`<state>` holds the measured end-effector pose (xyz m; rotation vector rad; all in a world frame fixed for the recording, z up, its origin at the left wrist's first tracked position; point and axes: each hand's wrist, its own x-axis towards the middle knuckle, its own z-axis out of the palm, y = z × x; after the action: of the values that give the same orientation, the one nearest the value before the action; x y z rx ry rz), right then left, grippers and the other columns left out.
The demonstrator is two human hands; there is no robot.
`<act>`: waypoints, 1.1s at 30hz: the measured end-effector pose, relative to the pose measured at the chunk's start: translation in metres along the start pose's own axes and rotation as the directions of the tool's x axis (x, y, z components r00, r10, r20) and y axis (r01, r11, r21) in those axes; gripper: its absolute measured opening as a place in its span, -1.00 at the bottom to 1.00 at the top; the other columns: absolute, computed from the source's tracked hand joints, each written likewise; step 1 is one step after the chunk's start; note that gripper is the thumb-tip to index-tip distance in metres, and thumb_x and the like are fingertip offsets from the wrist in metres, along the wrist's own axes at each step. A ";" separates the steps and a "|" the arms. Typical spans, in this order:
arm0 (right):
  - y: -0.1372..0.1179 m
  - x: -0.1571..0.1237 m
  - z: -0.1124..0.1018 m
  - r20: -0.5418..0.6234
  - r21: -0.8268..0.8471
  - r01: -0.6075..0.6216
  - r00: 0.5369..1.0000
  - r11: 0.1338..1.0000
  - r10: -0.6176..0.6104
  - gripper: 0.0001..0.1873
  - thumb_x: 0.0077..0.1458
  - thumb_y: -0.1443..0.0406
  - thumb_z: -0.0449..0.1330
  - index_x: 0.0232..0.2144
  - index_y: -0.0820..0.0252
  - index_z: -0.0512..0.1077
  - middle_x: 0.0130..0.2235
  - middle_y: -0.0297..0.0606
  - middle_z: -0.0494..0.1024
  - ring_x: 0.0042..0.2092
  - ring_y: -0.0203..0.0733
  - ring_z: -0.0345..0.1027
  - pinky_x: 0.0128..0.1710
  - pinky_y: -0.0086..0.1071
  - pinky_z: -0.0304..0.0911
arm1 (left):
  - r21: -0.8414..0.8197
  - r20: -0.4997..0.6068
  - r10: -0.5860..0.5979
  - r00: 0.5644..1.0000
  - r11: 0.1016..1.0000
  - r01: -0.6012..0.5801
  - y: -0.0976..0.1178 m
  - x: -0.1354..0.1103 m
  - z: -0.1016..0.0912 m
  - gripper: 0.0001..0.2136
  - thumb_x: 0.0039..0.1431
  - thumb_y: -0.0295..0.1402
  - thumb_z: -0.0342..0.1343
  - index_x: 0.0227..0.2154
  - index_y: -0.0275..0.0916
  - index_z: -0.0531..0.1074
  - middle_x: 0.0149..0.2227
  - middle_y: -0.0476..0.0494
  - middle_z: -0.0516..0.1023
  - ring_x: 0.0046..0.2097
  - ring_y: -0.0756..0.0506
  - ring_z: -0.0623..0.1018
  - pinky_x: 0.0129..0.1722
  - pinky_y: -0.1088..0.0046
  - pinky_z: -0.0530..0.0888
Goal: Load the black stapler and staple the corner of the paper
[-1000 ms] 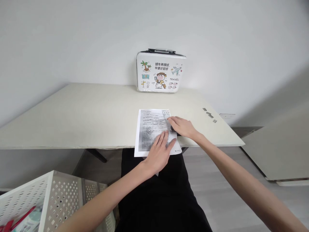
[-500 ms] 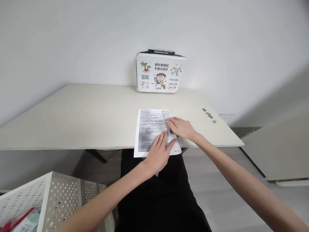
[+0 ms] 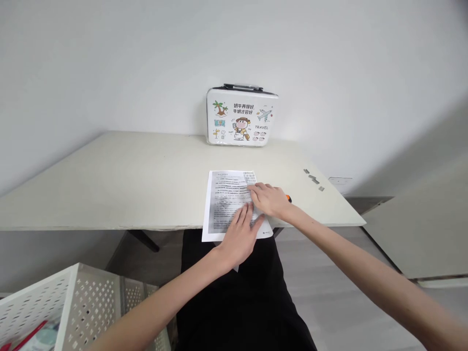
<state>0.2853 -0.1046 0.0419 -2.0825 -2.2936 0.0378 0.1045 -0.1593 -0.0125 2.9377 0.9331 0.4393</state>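
Observation:
A printed sheet lies at the table's front edge, its lower part overhanging toward my lap. My left hand rests flat on its lower right, fingers spread. My right hand has its fingers bent down onto the sheet's right side, beside a small grey-patterned patch at the top right corner. An orange and black end of some object shows just behind the right hand. The rest of that object is hidden, and whether it is in the fingers cannot be seen.
A white cartoon-printed case stands against the wall at the back of the table. Several small grey pieces lie at the right edge. A white perforated basket with red and pale items sits at lower left.
My right hand has shifted slightly left and turned, and the orange and black end now shows behind it. My left hand keeps its place on the sheet. The view has tilted up a little.

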 end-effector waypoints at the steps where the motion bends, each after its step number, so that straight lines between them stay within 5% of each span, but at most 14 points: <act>1: -0.003 0.000 0.001 -0.009 -0.018 -0.001 1.000 1.000 0.001 -0.48 0.48 0.19 -0.17 0.35 0.04 0.29 0.20 -0.03 0.51 0.13 0.13 0.41 0.05 -0.03 0.29 | -0.009 0.008 0.002 1.000 1.000 -0.002 -0.001 0.000 -0.001 -0.34 0.30 -0.57 0.02 0.44 -0.25 0.04 0.54 -0.46 -0.14 0.53 -0.40 -0.13 0.46 -0.09 0.07; 9: -0.024 -0.001 0.005 -0.125 -0.066 0.015 0.992 0.998 -0.023 -0.49 0.45 0.25 -0.06 0.36 0.13 0.29 0.27 0.06 0.45 0.16 0.15 0.40 0.06 -0.03 0.30 | -0.074 0.044 0.026 0.999 0.997 -0.022 -0.013 -0.003 -0.010 -0.28 0.24 -0.59 0.06 0.44 -0.16 0.06 0.54 -0.35 -0.04 0.53 -0.38 -0.06 0.45 -0.10 0.16; 13: -0.010 0.000 0.003 -0.232 0.151 0.038 0.973 0.988 -0.002 -0.50 0.51 0.15 -0.19 0.28 0.00 0.37 0.22 -0.13 0.54 0.17 0.02 0.46 0.04 -0.14 0.39 | -0.092 0.019 0.043 0.999 0.995 -0.041 -0.022 -0.013 -0.007 -0.14 0.18 -0.67 -0.01 0.51 -0.11 -0.13 0.56 -0.31 -0.25 0.53 -0.34 -0.17 0.46 -0.08 0.16; 16: 0.006 -0.009 0.003 -0.328 0.292 0.170 0.942 0.941 -0.069 -0.49 0.52 0.11 -0.23 0.24 0.00 0.39 0.20 -0.18 0.55 0.15 -0.07 0.49 0.05 -0.19 0.42 | -0.106 -0.016 0.048 0.999 0.993 -0.050 -0.032 -0.023 -0.008 -0.12 0.21 -0.69 -0.06 0.52 -0.02 -0.19 0.56 -0.19 -0.33 0.53 -0.28 -0.22 0.47 -0.06 0.14; 21: 0.039 -0.031 0.019 -0.431 0.210 0.390 0.860 0.897 -0.273 -0.58 0.46 0.06 0.00 0.21 0.02 0.39 0.09 -0.12 0.61 0.07 0.03 0.52 0.07 -0.09 0.42 | -0.082 0.001 0.046 0.999 0.996 -0.046 -0.050 -0.036 -0.018 -0.17 0.27 -0.68 -0.05 0.51 0.02 -0.13 0.57 -0.15 -0.23 0.54 -0.27 -0.18 0.48 -0.04 0.12; 27: 0.090 -0.047 0.052 -0.418 0.394 0.229 0.907 0.890 -0.048 -0.52 0.33 -0.07 0.16 0.11 0.05 0.42 0.01 -0.10 0.62 -0.02 0.08 0.55 -0.06 -0.09 0.46 | -0.002 0.062 0.026 0.998 1.000 -0.026 -0.062 -0.039 -0.032 -0.25 0.37 -0.59 0.01 0.52 0.00 -0.08 0.57 -0.19 -0.21 0.54 -0.28 -0.14 0.48 0.00 0.12; 33: 0.088 -0.053 0.049 -0.316 0.713 0.082 0.924 0.697 0.215 -0.53 0.23 -0.14 0.22 -0.07 0.06 0.46 -0.14 -0.17 0.64 -0.14 0.04 0.52 -0.13 -0.14 0.41 | 0.014 0.054 0.028 0.998 1.000 -0.028 -0.070 -0.038 -0.029 -0.30 0.47 0.00 0.01 0.53 -0.05 -0.07 0.56 -0.27 -0.21 0.54 -0.37 -0.09 0.46 -0.08 0.13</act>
<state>0.3752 -0.1482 -0.0116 -1.5701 -1.5865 0.4266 0.0278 -0.1253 -0.0023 2.9626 0.8940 0.3541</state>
